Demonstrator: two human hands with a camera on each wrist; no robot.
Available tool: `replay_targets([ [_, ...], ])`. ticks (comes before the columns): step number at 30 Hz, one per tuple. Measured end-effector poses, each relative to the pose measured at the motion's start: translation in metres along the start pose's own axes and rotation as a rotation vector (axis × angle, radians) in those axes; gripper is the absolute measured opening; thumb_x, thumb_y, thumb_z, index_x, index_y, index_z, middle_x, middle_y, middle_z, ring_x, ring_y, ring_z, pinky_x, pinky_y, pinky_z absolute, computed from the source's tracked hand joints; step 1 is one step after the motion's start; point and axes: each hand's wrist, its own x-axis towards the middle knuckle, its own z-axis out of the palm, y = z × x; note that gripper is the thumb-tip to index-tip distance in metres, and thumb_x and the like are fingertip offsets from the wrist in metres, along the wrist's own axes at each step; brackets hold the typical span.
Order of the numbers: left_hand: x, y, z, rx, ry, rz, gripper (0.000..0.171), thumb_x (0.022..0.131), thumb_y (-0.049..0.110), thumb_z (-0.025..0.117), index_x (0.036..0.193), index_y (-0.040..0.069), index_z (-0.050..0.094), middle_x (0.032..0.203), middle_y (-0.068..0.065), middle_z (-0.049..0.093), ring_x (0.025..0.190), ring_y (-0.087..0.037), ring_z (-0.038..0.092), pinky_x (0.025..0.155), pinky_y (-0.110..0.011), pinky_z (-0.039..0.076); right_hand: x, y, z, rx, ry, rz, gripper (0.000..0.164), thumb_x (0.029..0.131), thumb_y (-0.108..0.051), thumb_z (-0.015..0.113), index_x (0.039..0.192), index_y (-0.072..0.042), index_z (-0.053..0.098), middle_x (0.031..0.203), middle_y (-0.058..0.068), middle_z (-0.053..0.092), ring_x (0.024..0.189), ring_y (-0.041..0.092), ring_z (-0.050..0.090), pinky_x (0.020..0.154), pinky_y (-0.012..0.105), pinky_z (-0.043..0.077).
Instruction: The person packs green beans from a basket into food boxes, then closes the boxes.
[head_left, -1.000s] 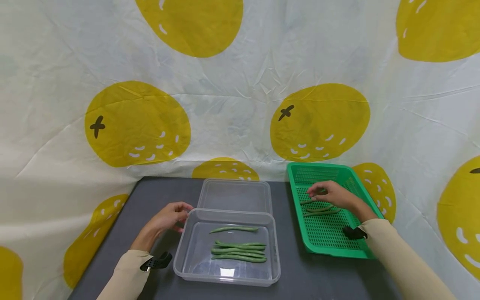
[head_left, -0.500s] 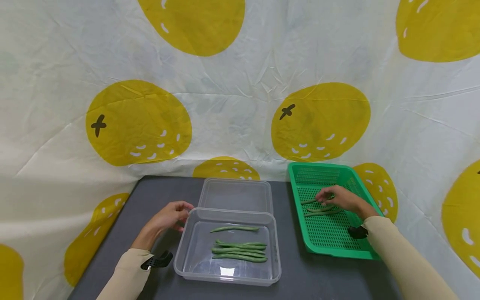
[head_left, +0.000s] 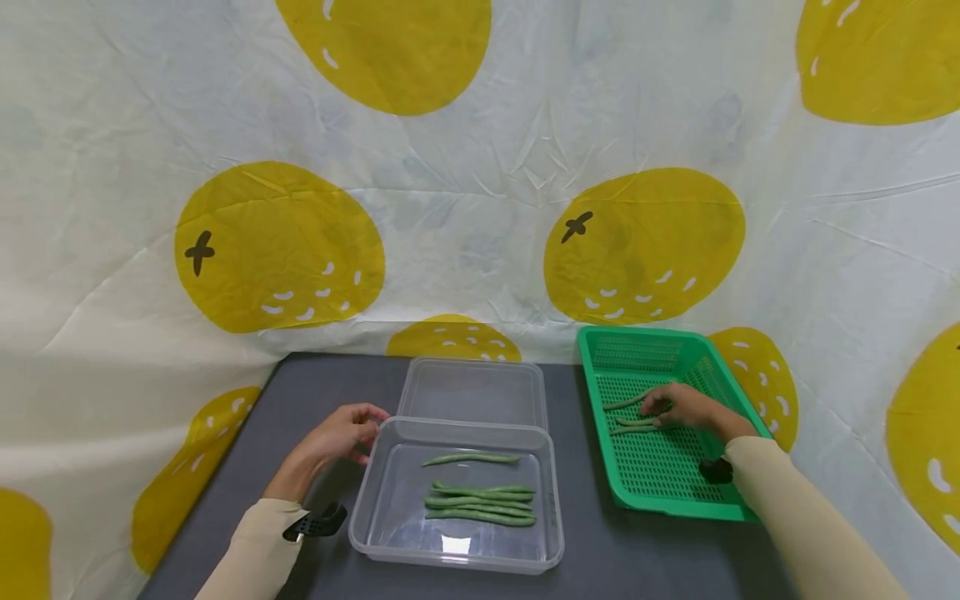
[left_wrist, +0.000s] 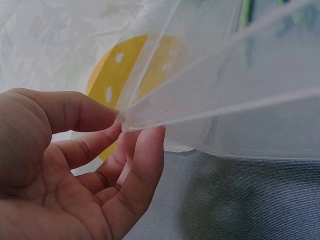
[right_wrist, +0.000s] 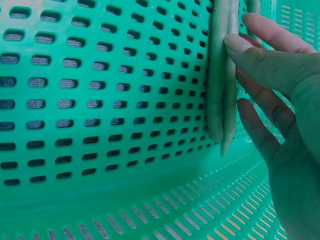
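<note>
My left hand (head_left: 341, 435) is at the left back corner of a clear plastic container (head_left: 360, 517). In the left wrist view, its thumb and fingers pinch the container's rim (left_wrist: 145, 119). Several green beans (head_left: 480, 504) lie side by side in the container, and a single green bean (head_left: 471, 458) lies apart behind them. My right hand (head_left: 681, 407) reaches into a green perforated basket (head_left: 652, 479). Two green beans (right_wrist: 217, 75) lie close together there; the right thumb tip reaches over them with the fingers spread apart. Another bean (head_left: 622, 405) is farther back, partly hidden by this hand.
Behind the container lies a clear rectangular lid (head_left: 474, 390) on the dark grey table (head_left: 322, 379). A white cloth (head_left: 465, 250) printed with yellow fruit hangs behind and at the sides. The basket stands at the right, its back edge near the cloth.
My right hand has moved slightly right and toward me, lower among the beans in the basket. The left hand and the container have stayed in place.
</note>
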Motion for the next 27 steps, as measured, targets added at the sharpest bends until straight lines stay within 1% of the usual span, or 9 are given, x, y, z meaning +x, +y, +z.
replay_targets([
  [5,0.001,-0.002,0.0,0.003,0.0,-0.008,0.034,0.1,0.007,0.053,0.13,-0.007,0.057,0.105,-0.024,0.064,0.084,-0.025,0.066,0.061,-0.037,0.059,0.0,0.0,0.0,-0.008,-0.021,0.022,0.017,0.093,0.002,0.068,0.109,-0.001,0.073,0.107,0.013,0.071,0.097,0.029,0.068,0.078,0.037,0.058],
  [9,0.001,-0.002,0.0,0.004,-0.001,-0.011,0.034,0.1,0.007,0.052,0.131,-0.007,0.057,0.105,-0.024,0.064,0.085,-0.025,0.066,0.062,-0.037,0.059,-0.001,0.0,0.0,-0.029,-0.038,0.028,0.017,0.092,0.001,0.069,0.109,-0.002,0.073,0.103,0.01,0.071,0.094,0.026,0.066,0.077,0.036,0.057],
  [13,0.0,0.0,0.0,0.005,0.0,-0.007,0.034,0.1,0.007,0.052,0.131,-0.007,0.057,0.105,-0.024,0.064,0.085,-0.026,0.066,0.062,-0.038,0.059,-0.001,0.0,0.0,-0.061,-0.035,0.005,0.015,0.092,0.001,0.069,0.107,-0.002,0.074,0.101,0.008,0.071,0.091,0.022,0.066,0.075,0.034,0.056],
  [17,-0.001,0.0,0.0,0.008,-0.004,-0.004,0.035,0.099,0.008,0.053,0.131,-0.006,0.057,0.106,-0.024,0.064,0.087,-0.028,0.067,0.062,-0.039,0.059,0.002,-0.002,-0.001,-0.083,-0.006,-0.03,0.013,0.094,0.003,0.066,0.103,-0.003,0.074,0.099,0.008,0.071,0.088,0.02,0.066,0.073,0.031,0.056],
  [22,0.0,-0.001,0.0,0.003,-0.008,-0.008,0.035,0.099,0.007,0.053,0.131,-0.007,0.057,0.106,-0.024,0.064,0.088,-0.028,0.067,0.062,-0.039,0.06,0.003,-0.009,-0.004,-0.107,0.045,-0.064,0.015,0.095,0.0,0.066,0.107,-0.004,0.074,0.104,0.009,0.072,0.093,0.026,0.069,0.076,0.037,0.058],
  [27,0.001,-0.001,-0.001,0.007,-0.008,-0.018,0.036,0.098,0.007,0.052,0.131,-0.007,0.057,0.108,-0.025,0.065,0.088,-0.028,0.067,0.063,-0.038,0.06,0.003,-0.017,-0.01,-0.103,0.091,-0.037,0.018,0.094,-0.004,0.069,0.111,-0.005,0.075,0.106,0.009,0.074,0.096,0.026,0.069,0.078,0.039,0.059],
])
